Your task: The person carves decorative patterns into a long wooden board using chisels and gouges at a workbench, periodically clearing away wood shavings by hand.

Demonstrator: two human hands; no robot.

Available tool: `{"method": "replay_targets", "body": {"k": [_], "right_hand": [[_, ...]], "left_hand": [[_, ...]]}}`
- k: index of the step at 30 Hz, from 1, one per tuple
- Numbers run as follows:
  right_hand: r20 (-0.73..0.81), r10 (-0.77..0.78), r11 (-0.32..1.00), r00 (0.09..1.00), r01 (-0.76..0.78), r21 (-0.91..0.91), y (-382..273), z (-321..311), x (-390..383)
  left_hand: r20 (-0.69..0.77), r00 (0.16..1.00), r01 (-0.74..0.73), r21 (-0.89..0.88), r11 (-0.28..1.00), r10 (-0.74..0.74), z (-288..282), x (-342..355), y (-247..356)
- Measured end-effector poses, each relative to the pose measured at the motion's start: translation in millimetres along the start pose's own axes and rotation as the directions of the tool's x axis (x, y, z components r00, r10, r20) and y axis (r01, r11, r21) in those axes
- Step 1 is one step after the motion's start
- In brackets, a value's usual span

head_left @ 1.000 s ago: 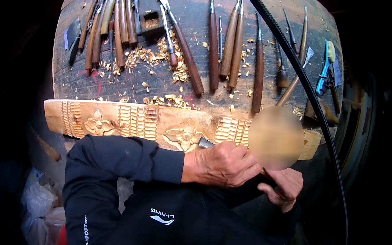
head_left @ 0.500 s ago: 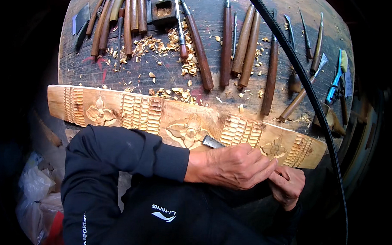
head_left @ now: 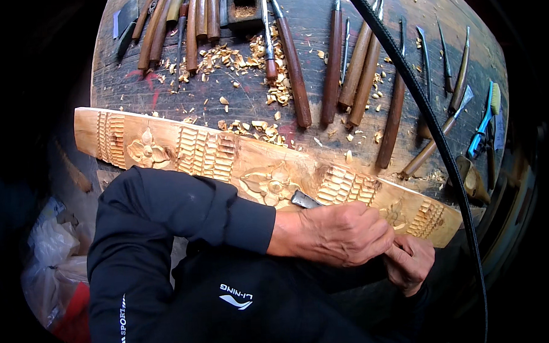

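A long carved wooden board (head_left: pixel 258 151) slants across the near side of the workbench, bearing flower reliefs and bands of stepped notches. My left hand (head_left: pixel 334 233) is closed, reaching across over the board's near edge. From it juts the dark metal blade of a chisel (head_left: pixel 304 199), its tip beside the middle flower. The handle is hidden by my fingers. Close against the left hand, my right hand (head_left: pixel 412 260) is also closed, with its thumb toward the left one. Whether its fingers wrap the chisel's handle end cannot be seen.
Wooden-handled carving tools (head_left: pixel 295 80) lie in a row along the far side of the workbench (head_left: pixel 224 104). Wood shavings (head_left: pixel 225 59) are scattered among them, near a small dark box (head_left: pixel 245 14). A blue brush (head_left: pixel 485 122) lies at right. A black cable (head_left: pixel 426 106) crosses the view.
The whole scene has shifted slightly to the right in view. Both hands and the chisel keep nearly the same place against the board.
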State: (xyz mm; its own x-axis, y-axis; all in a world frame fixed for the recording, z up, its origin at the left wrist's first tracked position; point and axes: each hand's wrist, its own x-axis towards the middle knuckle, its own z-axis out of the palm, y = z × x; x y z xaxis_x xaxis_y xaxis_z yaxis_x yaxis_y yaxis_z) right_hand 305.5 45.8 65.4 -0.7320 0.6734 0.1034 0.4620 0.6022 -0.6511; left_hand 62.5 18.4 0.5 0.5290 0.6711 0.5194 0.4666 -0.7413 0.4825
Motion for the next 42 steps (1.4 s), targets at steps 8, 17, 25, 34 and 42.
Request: {"method": "replay_targets", "body": {"k": [8,17,25,34,42], "right_hand": [[0.065,-0.006,1.000,0.998,0.004,0.026,5,-5,11],[-0.033,-0.082,0.996,0.996,0.084,0.037,8,-13,20],[-0.440,0.047,0.987,0.897,0.025,0.157,36,-8,0],[-0.238,0.329,0.772,0.914,-0.115,0.625,62,-21,-34],[-0.193,0.292,0.885,0.937,-0.189,0.424,24,-30,-19]], "left_hand": [[-0.001,0.998,0.056,-0.041,0.998,-0.056,1,4,-2],[-0.024,0.995,0.092,-0.086,0.992,-0.094,1,3,-2],[0.110,0.987,0.127,-0.082,0.989,-0.117,-15,3,-2],[-0.131,0.980,0.138,-0.071,0.988,-0.147,6,-2,-5],[-0.260,0.964,0.042,-0.025,0.999,-0.047,-6,-3,-3]]}}
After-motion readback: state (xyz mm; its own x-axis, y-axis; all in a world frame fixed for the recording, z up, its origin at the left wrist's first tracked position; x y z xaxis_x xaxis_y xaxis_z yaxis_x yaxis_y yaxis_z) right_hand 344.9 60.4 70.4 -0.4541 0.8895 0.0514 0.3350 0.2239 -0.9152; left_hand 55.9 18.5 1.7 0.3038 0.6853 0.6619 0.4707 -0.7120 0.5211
